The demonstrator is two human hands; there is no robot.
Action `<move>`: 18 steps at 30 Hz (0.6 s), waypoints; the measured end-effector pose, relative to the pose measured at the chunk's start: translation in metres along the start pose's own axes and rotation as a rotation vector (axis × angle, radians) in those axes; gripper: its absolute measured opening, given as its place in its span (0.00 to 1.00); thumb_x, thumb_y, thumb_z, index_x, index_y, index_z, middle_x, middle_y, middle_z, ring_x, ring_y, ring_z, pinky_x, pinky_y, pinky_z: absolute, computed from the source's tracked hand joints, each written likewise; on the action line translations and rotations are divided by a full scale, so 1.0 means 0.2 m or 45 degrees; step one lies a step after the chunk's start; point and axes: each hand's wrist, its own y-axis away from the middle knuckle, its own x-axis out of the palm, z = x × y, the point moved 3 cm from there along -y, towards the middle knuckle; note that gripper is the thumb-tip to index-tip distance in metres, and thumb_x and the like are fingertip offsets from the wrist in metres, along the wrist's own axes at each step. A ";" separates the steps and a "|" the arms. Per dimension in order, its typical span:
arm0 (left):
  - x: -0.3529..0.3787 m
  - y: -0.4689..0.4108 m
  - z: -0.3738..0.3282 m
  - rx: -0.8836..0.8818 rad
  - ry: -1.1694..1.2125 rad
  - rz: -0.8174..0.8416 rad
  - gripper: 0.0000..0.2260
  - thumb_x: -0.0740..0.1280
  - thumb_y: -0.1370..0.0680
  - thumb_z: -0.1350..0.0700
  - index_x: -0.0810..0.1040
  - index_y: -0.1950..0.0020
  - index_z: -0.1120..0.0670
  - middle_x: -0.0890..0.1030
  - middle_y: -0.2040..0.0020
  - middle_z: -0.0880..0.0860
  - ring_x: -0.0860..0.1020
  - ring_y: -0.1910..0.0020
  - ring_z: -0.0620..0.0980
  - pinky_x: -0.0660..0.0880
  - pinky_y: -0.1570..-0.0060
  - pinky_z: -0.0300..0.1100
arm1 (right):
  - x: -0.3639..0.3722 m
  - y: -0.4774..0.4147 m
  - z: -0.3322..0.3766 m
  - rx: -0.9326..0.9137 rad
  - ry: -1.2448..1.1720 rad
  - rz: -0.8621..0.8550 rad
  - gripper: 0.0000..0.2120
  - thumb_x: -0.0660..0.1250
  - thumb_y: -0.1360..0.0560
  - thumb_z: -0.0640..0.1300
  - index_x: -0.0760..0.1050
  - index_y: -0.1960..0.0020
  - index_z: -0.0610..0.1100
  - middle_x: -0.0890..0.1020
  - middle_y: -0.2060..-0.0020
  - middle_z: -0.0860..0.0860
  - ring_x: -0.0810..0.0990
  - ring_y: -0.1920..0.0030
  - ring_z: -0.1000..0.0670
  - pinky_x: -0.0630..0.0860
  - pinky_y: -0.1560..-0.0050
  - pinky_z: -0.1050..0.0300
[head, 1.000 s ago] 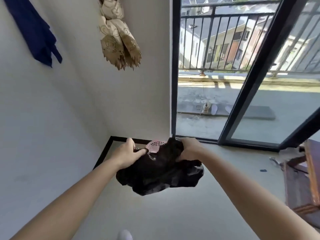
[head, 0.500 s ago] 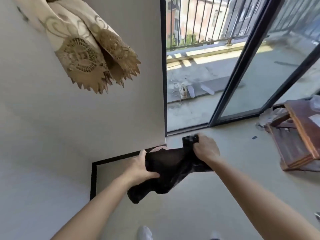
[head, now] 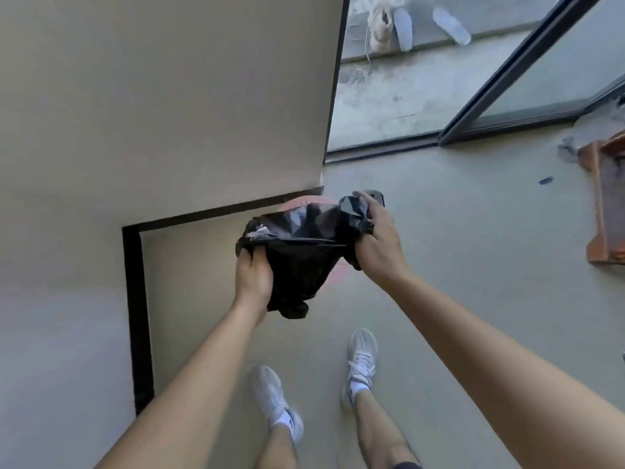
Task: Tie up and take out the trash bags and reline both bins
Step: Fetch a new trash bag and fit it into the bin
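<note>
A black trash bag (head: 301,252) hangs stretched between both hands above a pink bin (head: 304,201), which sits on the floor by the wall corner and is mostly hidden behind the bag. My left hand (head: 253,275) grips the bag's left edge. My right hand (head: 375,238) clutches the bunched right edge, a little higher and farther from me. The bag's mouth is pulled partly open, and its bottom droops down to a crumpled tip.
A white wall with a black baseboard (head: 137,299) runs along the left. A sliding glass door frame (head: 507,72) opens onto a balcony where shoes (head: 382,28) lie. A wooden furniture piece (head: 605,204) stands at the right. My white sneakers (head: 362,363) are on the grey floor below the bag.
The view has tilted down from the wall and balcony to the floor and my feet. Both hands have spread the bag wider and lowered it over the pink bin.
</note>
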 end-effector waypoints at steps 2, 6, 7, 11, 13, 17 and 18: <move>0.07 -0.14 0.15 -0.099 0.156 -0.003 0.17 0.55 0.17 0.49 0.74 0.34 0.53 0.80 0.39 0.54 0.78 0.42 0.52 0.78 0.44 0.48 | 0.11 -0.09 -0.09 -0.097 -0.086 0.013 0.30 0.56 0.28 0.45 0.67 0.26 0.48 0.72 0.36 0.54 0.66 0.30 0.52 0.61 0.27 0.56; 0.21 -0.39 0.42 -0.201 0.209 0.034 0.16 0.55 0.17 0.49 0.75 0.37 0.54 0.81 0.44 0.55 0.77 0.52 0.53 0.73 0.61 0.40 | 0.32 -0.27 -0.41 -0.105 -0.230 0.167 0.30 0.57 0.31 0.39 0.69 0.29 0.52 0.75 0.33 0.50 0.72 0.31 0.52 0.68 0.29 0.50; 0.24 -0.45 0.49 -0.213 0.188 0.033 0.15 0.55 0.18 0.50 0.76 0.37 0.52 0.81 0.45 0.54 0.77 0.53 0.53 0.73 0.62 0.40 | 0.37 -0.31 -0.47 -0.045 -0.260 0.214 0.29 0.57 0.30 0.38 0.70 0.30 0.52 0.75 0.33 0.50 0.73 0.32 0.52 0.69 0.29 0.52; 0.28 -0.72 0.76 -0.182 -0.125 0.010 0.14 0.55 0.19 0.50 0.77 0.40 0.51 0.81 0.46 0.52 0.79 0.48 0.54 0.79 0.50 0.49 | 0.59 -0.49 -0.81 0.133 -0.133 0.409 0.30 0.58 0.21 0.36 0.58 0.21 0.49 0.64 0.31 0.61 0.64 0.31 0.59 0.58 0.30 0.68; 0.29 -0.88 0.86 -0.114 -0.489 0.097 0.14 0.55 0.21 0.51 0.77 0.44 0.53 0.81 0.46 0.56 0.78 0.47 0.59 0.77 0.45 0.52 | 0.70 -0.59 -1.00 0.093 0.205 0.434 0.36 0.59 0.22 0.34 0.49 0.19 0.52 0.59 0.25 0.53 0.59 0.25 0.53 0.56 0.28 0.63; 0.41 -1.19 0.96 0.170 -1.095 0.398 0.11 0.55 0.19 0.53 0.77 0.49 0.52 0.81 0.53 0.54 0.78 0.53 0.57 0.73 0.55 0.47 | 0.97 -0.83 -1.28 -0.084 0.945 0.655 0.40 0.61 0.23 0.40 0.43 0.20 0.61 0.45 0.20 0.44 0.69 0.29 0.36 0.72 0.35 0.47; 0.45 -1.26 0.97 0.229 -1.176 0.446 0.11 0.55 0.18 0.54 0.77 0.49 0.53 0.81 0.52 0.54 0.78 0.53 0.57 0.73 0.54 0.47 | 1.03 -0.88 -1.33 -0.063 1.005 0.709 0.39 0.60 0.23 0.41 0.43 0.20 0.59 0.46 0.20 0.43 0.69 0.30 0.35 0.72 0.34 0.46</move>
